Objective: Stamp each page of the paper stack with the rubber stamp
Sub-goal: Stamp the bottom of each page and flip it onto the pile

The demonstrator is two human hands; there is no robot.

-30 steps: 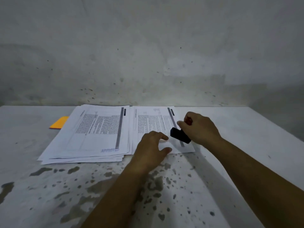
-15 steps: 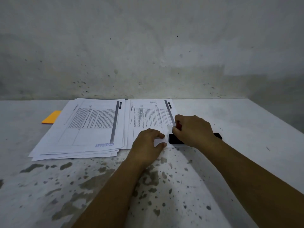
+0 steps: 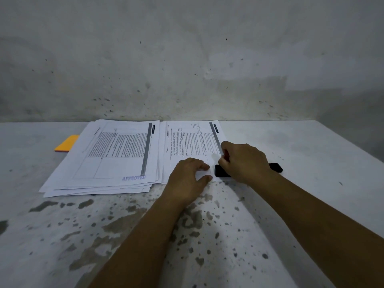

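The right hand (image 3: 244, 162) curls over the black stamp (image 3: 276, 167), which lies flat on the right page's (image 3: 187, 142) near corner. The left hand (image 3: 187, 179) presses that page with bent fingers, gripping nothing. Left of it, a stack (image 3: 108, 161) marked APPROVED lies on the worktop (image 3: 311, 154).

A single head-worn wide-angle view looks forward and down over the table (image 3: 291, 146), close above the person's forearms, with both hands at centre frame, the left hand (image 3: 188, 179) nearer than the right hand (image 3: 245, 161), and a wall (image 3: 187, 59) rising beyond them.
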